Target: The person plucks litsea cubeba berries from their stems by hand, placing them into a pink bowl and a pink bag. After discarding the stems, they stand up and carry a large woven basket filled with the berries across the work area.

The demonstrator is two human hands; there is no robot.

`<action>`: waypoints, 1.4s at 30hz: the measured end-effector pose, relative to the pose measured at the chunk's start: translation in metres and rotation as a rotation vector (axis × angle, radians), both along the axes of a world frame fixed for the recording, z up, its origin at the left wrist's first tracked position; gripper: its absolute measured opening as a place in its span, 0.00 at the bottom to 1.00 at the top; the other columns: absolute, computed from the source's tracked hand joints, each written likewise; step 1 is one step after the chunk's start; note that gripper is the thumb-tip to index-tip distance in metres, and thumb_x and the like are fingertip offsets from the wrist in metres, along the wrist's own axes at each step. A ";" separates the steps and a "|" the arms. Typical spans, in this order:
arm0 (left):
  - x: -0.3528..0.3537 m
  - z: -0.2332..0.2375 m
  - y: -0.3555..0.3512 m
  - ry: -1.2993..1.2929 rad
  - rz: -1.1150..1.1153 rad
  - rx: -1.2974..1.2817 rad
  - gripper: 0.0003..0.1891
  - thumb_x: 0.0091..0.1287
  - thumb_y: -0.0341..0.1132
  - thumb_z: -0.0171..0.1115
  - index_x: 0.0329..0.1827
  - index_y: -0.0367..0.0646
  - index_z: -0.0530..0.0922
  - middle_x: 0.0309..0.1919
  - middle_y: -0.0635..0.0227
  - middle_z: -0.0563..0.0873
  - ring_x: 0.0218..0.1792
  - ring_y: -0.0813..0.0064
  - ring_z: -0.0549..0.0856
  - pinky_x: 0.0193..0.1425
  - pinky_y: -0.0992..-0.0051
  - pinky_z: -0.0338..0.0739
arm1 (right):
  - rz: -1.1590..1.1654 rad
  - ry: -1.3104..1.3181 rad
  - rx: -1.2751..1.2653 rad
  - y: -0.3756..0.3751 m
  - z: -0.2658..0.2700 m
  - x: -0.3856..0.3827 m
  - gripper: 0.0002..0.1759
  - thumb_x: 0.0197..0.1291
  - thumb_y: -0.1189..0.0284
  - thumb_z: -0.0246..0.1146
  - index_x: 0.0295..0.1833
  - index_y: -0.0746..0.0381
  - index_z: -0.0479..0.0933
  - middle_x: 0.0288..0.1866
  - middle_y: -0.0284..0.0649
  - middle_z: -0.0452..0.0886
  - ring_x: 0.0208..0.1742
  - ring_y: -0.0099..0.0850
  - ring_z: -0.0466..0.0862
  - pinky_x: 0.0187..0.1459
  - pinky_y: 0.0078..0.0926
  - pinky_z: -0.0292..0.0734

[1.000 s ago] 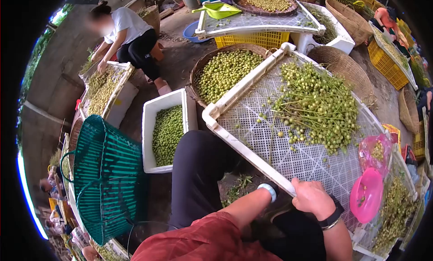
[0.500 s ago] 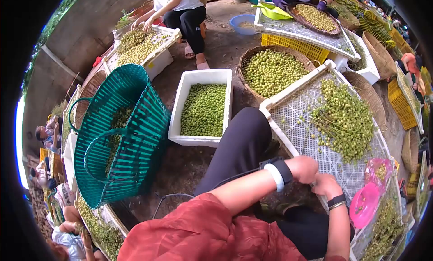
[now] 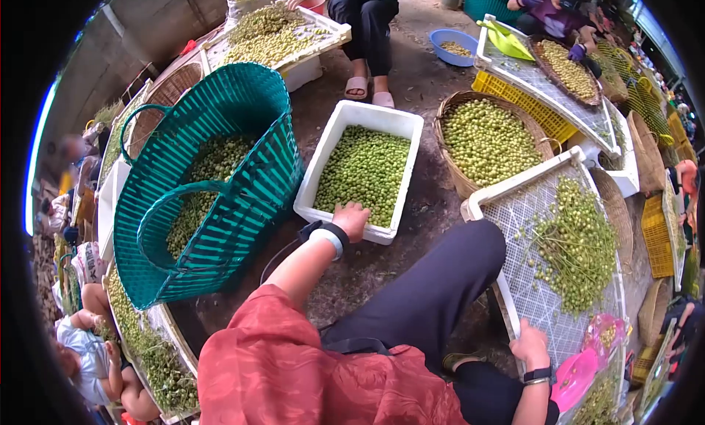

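Observation:
My left hand [image 3: 351, 221] reaches over the near rim of a white foam box [image 3: 307, 186], its fingers somewhat apart on the small green fruits [image 3: 360, 168] inside. By the near left edge of a white mesh tray [image 3: 514, 234], my right hand [image 3: 530, 344] is closed; what it grips is hidden. Stems with green fruits [image 3: 576, 241] lie piled on that tray, and a pink bowl [image 3: 575, 379] is just right of my right hand.
A large green woven basket [image 3: 220, 230] stands left of the box. Right of it is a round wicker basket of fruits [image 3: 488, 142]. Beyond are a blue basin [image 3: 454, 47] and a yellow crate [image 3: 521, 105]. Co-workers sit behind fruit trays, at the top and lower left.
My left hand has left my right hand and moved up and left to the fruits in the box. My right hand is lower. The view has shifted left.

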State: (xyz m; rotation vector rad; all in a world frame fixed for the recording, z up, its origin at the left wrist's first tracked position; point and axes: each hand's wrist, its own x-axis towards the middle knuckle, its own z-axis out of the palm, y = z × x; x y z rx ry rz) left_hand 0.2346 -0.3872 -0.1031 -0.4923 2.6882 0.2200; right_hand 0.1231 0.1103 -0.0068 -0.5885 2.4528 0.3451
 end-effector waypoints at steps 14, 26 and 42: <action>-0.024 -0.098 0.003 0.367 -0.200 0.256 0.04 0.50 0.33 0.56 0.20 0.46 0.75 0.18 0.55 0.80 0.23 0.53 0.81 0.27 0.58 0.73 | 0.016 0.088 0.011 -0.003 -0.014 0.000 0.23 0.44 0.72 0.67 0.49 0.66 0.71 0.33 0.50 0.84 0.39 0.47 0.84 0.43 0.43 0.75; -0.116 0.082 0.051 0.822 0.034 0.301 0.10 0.60 0.38 0.58 0.30 0.40 0.77 0.23 0.52 0.80 0.28 0.51 0.82 0.36 0.55 0.76 | -0.010 0.078 0.014 -0.006 -0.009 0.002 0.25 0.44 0.71 0.67 0.50 0.65 0.70 0.35 0.49 0.83 0.39 0.46 0.84 0.42 0.43 0.76; 0.168 0.274 -0.050 1.057 0.549 -0.851 0.20 0.64 0.39 0.62 0.56 0.38 0.74 0.50 0.57 0.80 0.56 0.59 0.74 0.63 0.63 0.65 | 0.071 0.094 -0.127 0.009 -0.015 -0.003 0.20 0.45 0.70 0.65 0.45 0.66 0.72 0.33 0.50 0.84 0.39 0.46 0.84 0.44 0.44 0.77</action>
